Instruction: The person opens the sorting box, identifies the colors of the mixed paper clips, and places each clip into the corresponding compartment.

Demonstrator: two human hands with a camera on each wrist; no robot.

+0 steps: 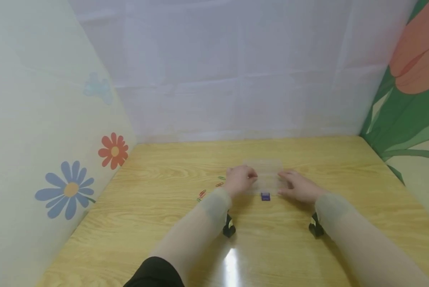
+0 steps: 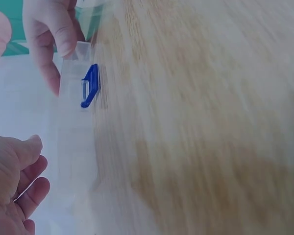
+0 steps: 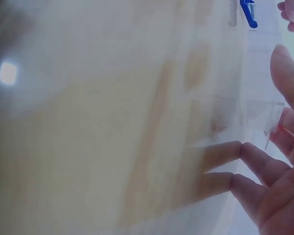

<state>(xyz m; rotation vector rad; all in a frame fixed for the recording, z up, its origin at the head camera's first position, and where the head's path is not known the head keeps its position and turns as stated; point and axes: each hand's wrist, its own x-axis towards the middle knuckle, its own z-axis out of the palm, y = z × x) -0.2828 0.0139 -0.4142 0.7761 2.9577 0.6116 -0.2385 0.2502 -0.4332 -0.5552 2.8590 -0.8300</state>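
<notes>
Clear plastic box point(image 1: 264, 175) sits on the wooden table point(image 1: 164, 223), toward the far middle, both hands at it. Box is see-through, flat, with a small blue latch point(image 1: 265, 196) on the side facing the person.

Left hand point(image 1: 240, 179) is at the box's left end. Fingers curled there, knuckles up; from the head view it looks like a grasp on that end. The left wrist view shows thumb and fingers loosely bent just beside the box wall point(image 2: 73, 142), so contact is hard to confirm. Calling it a grip, with doubt.

Right hand point(image 1: 298, 185) is at the box's right end. Fingers fairly straight, spread, fingertips point(image 3: 235, 149) laid against the clear surface, thumb point(image 3: 286, 73) up by the box edge. Pressing or steadying rather than clenching.

Blue latch point(image 2: 90, 86) shows in the left wrist view at the box edge; also at the top of the right wrist view point(image 3: 248, 11). Both wrist views are blurred.

Left of the box, beyond the left hand: a few coloured paper clips point(image 1: 219, 184) scattered on the table, well apart from the latch.

Behind the box: white sheet wall point(image 1: 236, 71). Flower stickers point(image 1: 113, 150) on the panel to the box's left.
</notes>
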